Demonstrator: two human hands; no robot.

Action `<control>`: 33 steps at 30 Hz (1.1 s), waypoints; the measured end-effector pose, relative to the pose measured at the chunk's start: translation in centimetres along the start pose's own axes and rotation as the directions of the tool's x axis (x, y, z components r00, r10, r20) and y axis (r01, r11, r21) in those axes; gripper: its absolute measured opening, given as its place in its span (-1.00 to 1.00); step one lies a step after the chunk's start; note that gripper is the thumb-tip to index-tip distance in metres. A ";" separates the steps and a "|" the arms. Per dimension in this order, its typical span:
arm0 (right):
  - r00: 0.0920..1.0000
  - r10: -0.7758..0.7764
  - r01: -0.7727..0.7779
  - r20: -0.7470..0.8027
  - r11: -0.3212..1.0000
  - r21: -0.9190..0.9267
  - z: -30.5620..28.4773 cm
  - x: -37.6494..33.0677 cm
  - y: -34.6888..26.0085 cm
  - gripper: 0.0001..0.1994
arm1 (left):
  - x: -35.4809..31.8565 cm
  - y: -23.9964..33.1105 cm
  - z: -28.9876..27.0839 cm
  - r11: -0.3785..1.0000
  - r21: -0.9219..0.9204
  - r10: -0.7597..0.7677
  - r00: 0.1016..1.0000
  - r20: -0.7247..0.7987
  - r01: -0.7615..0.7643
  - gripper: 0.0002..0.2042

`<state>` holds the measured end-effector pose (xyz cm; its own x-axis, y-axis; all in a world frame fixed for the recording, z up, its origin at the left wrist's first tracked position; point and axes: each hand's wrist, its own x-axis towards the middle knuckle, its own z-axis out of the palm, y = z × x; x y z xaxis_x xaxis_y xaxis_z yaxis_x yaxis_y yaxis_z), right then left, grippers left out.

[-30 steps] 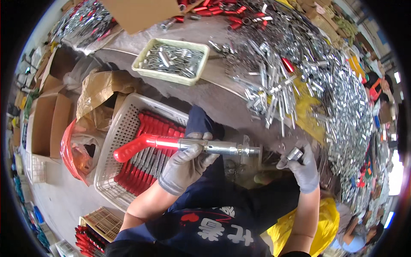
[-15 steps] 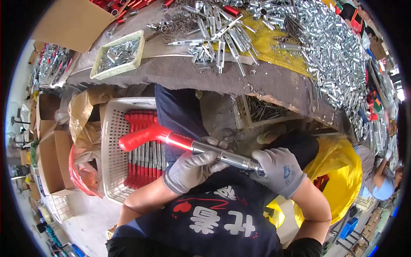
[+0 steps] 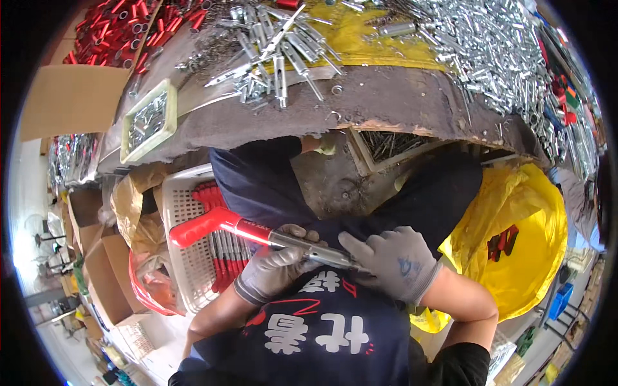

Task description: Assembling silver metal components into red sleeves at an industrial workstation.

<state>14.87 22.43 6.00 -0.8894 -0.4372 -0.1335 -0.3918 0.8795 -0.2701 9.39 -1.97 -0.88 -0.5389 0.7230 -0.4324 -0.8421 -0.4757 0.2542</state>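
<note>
A tool with a bent red grip and a silver metal tube (image 3: 328, 255) lies slantwise across my lap, its red grip pointing left. My gloved left hand (image 3: 273, 267) is closed round the middle of the tube, just past the red part. My gloved right hand (image 3: 396, 264) is at the tube's free end, closed on it, with one digit lifted along the top; its other fingertips are partly hidden. Left of my legs, a white plastic basket (image 3: 187, 264) holds several similar tools with red grips and metal tubes.
The bench ahead carries a pile of silver rods (image 3: 283, 48), heaped small metal parts (image 3: 496, 51) and a cream tray (image 3: 168, 119). Red tubes (image 3: 106, 32) lie far left. At the right stands a yellow bag (image 3: 541, 257) with red-and-black pieces inside; cardboard boxes (image 3: 119, 276) stand left.
The whole view has shifted. Both hands and the tool sit slightly further left in it. My right hand has turned on the tube's end, one digit now lifted.
</note>
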 end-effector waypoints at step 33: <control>0.809 0.374 0.036 -0.453 0.738 0.674 6.2 -1.2 1.6 -0.68 | 3.3 -0.6 -1.1 1.000 0.024 0.018 1.000 -0.003 -0.018 -0.73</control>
<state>16.77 23.15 -0.20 -0.9731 0.0602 0.2225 -0.1622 0.5069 -0.8466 8.11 0.19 -3.40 -0.5539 0.7127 -0.4304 -0.8326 -0.4764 0.2827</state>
